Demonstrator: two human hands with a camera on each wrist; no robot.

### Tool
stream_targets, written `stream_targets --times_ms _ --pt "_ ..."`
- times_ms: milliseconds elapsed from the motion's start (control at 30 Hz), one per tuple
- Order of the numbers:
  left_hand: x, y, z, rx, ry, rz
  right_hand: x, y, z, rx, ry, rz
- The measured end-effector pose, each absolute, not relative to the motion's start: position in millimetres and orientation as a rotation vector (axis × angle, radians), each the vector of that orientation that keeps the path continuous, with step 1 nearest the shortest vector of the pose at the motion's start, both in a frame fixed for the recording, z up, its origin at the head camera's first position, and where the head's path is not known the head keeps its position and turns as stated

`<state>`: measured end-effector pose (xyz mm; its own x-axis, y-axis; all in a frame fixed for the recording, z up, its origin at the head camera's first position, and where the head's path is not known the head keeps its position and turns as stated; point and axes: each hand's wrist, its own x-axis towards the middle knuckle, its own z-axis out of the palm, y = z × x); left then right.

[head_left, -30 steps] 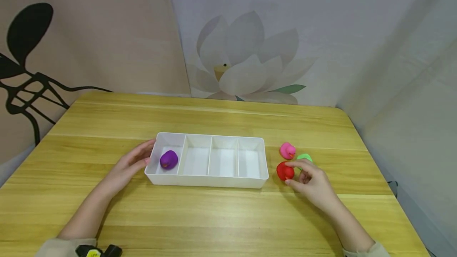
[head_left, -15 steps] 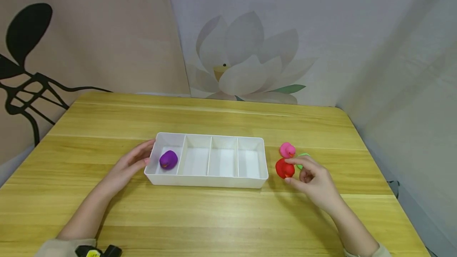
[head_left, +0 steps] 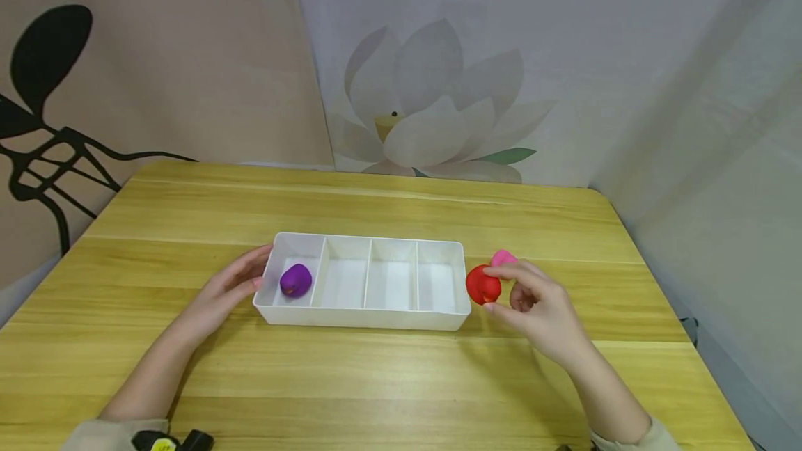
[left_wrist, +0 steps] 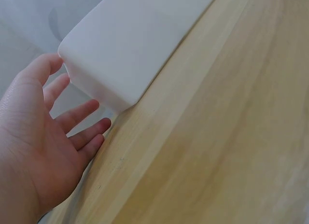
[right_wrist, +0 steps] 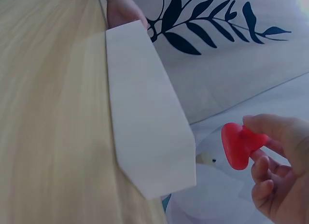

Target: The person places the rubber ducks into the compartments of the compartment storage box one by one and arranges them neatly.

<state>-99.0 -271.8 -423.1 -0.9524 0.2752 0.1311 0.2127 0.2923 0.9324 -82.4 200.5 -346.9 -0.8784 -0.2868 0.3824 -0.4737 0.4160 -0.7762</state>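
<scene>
Between thumb and fingers my right hand (head_left: 541, 308) pinches a red rubber duck (head_left: 483, 285), raised beside the right end of a white four-part box (head_left: 363, 318). In the right wrist view the red duck (right_wrist: 236, 146) shows held up level with the box's upper part. My left hand (head_left: 228, 289) touches the box's left end; the left wrist view shows its fingers (left_wrist: 79, 115) spread and fairly straight against that end wall. A purple rubber duck (head_left: 296, 280) sits in the leftmost compartment. Behind my right hand a pink duck (head_left: 502, 259) is partly covered.
The box stands on a wooden table (head_left: 351, 388) with light grain. A pale cloth backdrop (head_left: 250, 89) with a printed lotus and leaves hangs behind the table's far edge. The other three compartments hold nothing.
My right hand has lifted the red duck and brought it left to the box's right end. The green piece seen earlier is now hidden behind that hand. The left hand stays put.
</scene>
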Motion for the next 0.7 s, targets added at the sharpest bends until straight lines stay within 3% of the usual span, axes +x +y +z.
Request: stream_targets --times_ms 700 --pt "-99 -273 -423 0.460 2.475 1.767 -101 143 -329 0.823 -2.485 1.604"
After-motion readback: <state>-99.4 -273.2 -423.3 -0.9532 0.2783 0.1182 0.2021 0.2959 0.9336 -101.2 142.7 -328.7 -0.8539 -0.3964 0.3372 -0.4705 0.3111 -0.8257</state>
